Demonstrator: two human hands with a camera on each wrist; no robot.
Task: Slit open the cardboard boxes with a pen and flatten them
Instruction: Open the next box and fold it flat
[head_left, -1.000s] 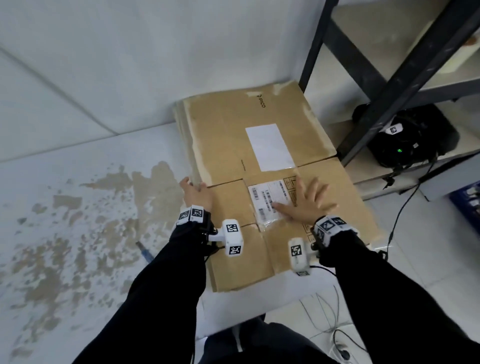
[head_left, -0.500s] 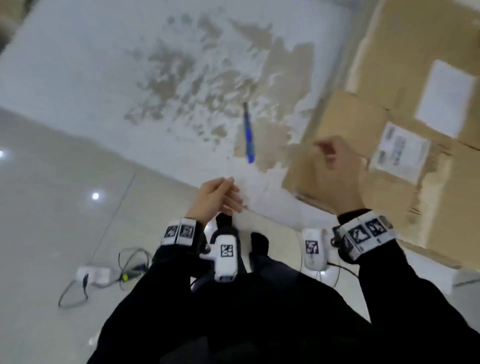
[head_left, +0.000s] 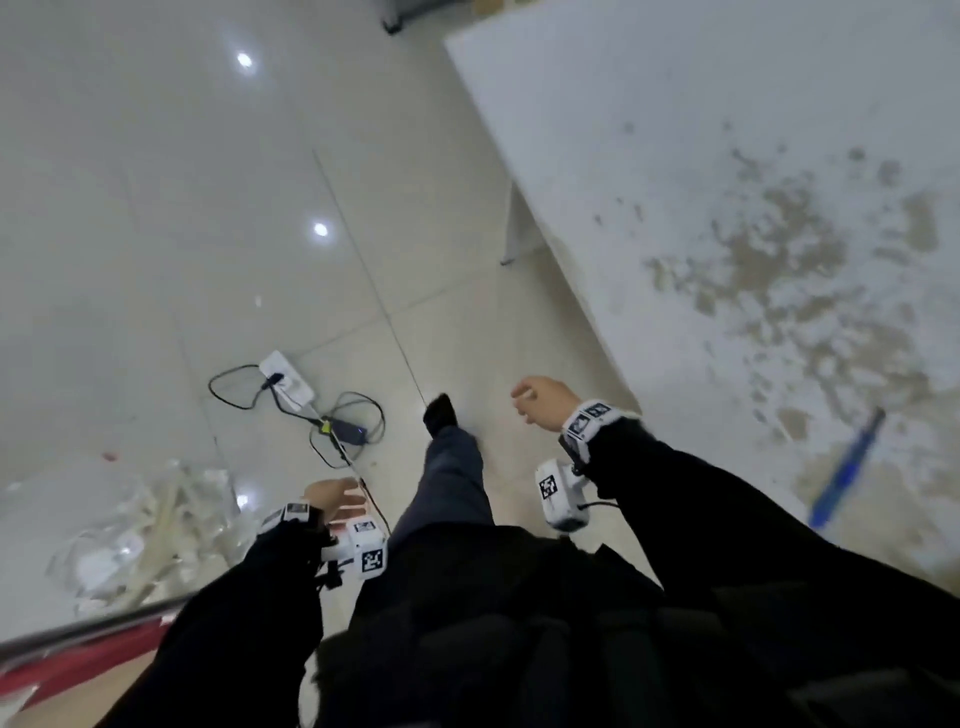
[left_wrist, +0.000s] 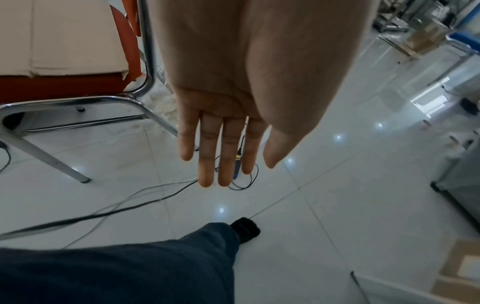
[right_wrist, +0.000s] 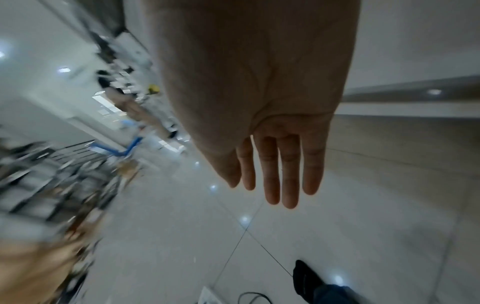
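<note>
The blue pen (head_left: 847, 470) lies on the stained table (head_left: 675, 156). Both the left hand (left_wrist: 223, 139) and right hand (right_wrist: 275, 160) hang loose, holding nothing. It looks light, stiff and slippery; grab its middle.

The white table (head_left: 701, 156) had brownish worn patches all over its top, and a blue pen (head_left: 844, 475) lay right on it near the edge. Next to the table, on the glossy tiled floor (head_left: 156, 208), a white power strip (head_left: 287, 378) sat with tangled black cables (head_left: 332, 431).
</note>
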